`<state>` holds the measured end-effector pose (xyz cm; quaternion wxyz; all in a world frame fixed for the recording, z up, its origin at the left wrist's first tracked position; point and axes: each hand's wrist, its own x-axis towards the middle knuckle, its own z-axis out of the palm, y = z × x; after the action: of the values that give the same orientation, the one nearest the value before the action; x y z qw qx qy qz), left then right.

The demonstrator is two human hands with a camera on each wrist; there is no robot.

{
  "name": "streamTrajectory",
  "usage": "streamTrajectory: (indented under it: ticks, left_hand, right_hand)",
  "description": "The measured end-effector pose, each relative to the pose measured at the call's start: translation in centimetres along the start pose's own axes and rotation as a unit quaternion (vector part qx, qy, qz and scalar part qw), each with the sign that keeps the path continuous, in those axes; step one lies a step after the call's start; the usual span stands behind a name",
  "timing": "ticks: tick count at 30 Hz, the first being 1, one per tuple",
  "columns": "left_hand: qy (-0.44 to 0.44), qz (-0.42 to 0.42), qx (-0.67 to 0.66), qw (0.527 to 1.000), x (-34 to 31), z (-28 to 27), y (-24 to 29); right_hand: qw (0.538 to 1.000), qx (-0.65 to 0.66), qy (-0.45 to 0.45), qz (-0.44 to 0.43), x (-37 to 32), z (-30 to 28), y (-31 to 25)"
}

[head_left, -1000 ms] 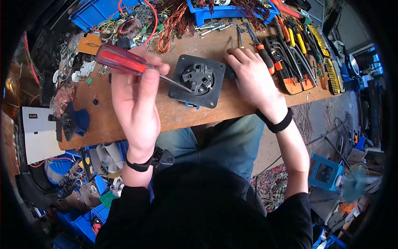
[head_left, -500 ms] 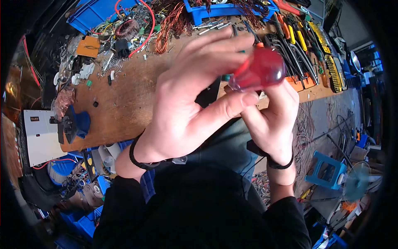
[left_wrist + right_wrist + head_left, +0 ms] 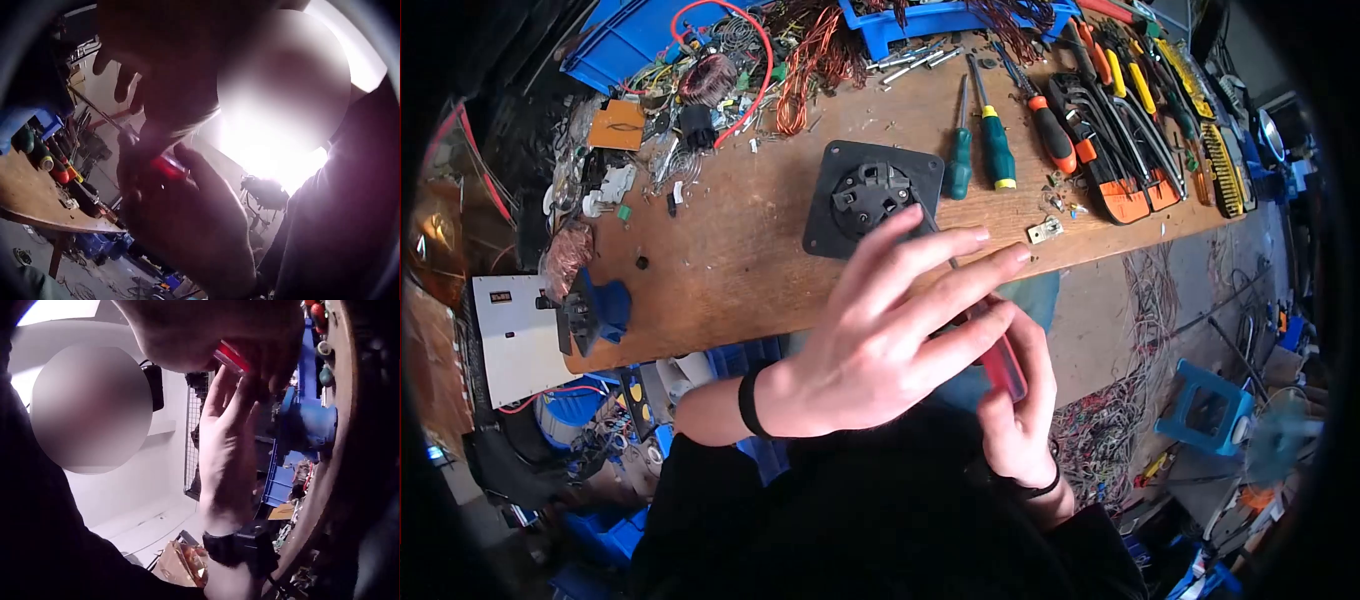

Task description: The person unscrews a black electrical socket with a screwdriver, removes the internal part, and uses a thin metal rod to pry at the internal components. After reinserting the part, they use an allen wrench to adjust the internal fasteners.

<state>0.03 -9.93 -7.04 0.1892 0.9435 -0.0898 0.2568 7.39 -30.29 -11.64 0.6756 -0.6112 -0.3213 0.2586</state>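
Observation:
The right hand (image 3: 1022,415) grips the clear red handle (image 3: 1004,368) of a screwdriver beyond the table's front edge, its shaft angled up and left. Over that shaft lies the left hand (image 3: 890,340), back up and fingers extended and spread; its thumb is hidden. In the right wrist view the left hand (image 3: 228,450) has its fingertips close to the red handle (image 3: 232,357); contact is unclear. The left wrist view shows the red handle (image 3: 169,167) in the right hand (image 3: 194,219). A square black socket plate (image 3: 825,205) lies on the table, partly behind the left fingers.
Two green screwdrivers (image 3: 997,150), an orange-black one (image 3: 1052,135) and a small metal piece (image 3: 1045,231) lie right of the plate. Pliers and other hand tools line the table's right side. Wires and scrap (image 3: 706,75) cover the back left. A blue bin (image 3: 970,28) stands behind.
The screwdriver, first in the left hand at the plate, is now in the right hand, lower and handle towards the body. The right hand has left the table, and the left fingers have spread.

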Motion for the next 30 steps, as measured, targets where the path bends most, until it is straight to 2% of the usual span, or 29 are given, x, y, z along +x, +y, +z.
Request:
streamTrajectory:
  ticks: [1,2,4,6,8,10,12,14,30]
  left_hand:
    - [-0.021,-0.012,-0.024,0.999,0.1,0.2,0.1]
    - [-0.027,-0.011,-0.021,0.999,0.1,0.1,-0.1]
    - [0.017,-0.029,-0.051,0.998,0.5,-0.6,-0.9]
    - [0.028,-0.025,0.024,0.999,0.6,-2.4,-3.4]
    - [-0.038,-0.056,0.057,0.996,1.7,-3.8,-4.5]
    - [-0.088,-0.046,0.069,0.993,1.8,-3.4,-5.6]
    - [-0.1,-0.029,0.094,0.99,2.1,-3.5,-5.7]
    - [-0.118,-0.014,0.117,0.986,2.3,-3.6,-5.6]
    - [-0.119,-0.06,0.071,0.989,2.8,-3.2,-5.6]
  right_hand:
    - [0.999,0.012,0.044,-0.023,-0.5,0.8,0.6]
    - [0.997,0.01,0.082,-0.006,-0.6,1.0,0.4]
    - [0.989,0.076,0.125,-0.004,-0.6,0.2,1.2]
    - [0.982,0.075,0.172,-0.009,-1.0,-1.5,1.7]
    - [0.975,0.096,0.199,-0.024,-1.1,-2.5,2.3]
    - [0.974,0.109,0.198,-0.027,-1.1,-2.7,2.1]
    - [0.983,0.094,0.16,-0.006,-1.3,-2.7,2.1]
    - [0.979,0.113,0.169,0.005,-1.3,-2.3,2.1]
    - [0.98,0.141,0.142,-0.011,0.0,-1.2,2.4]
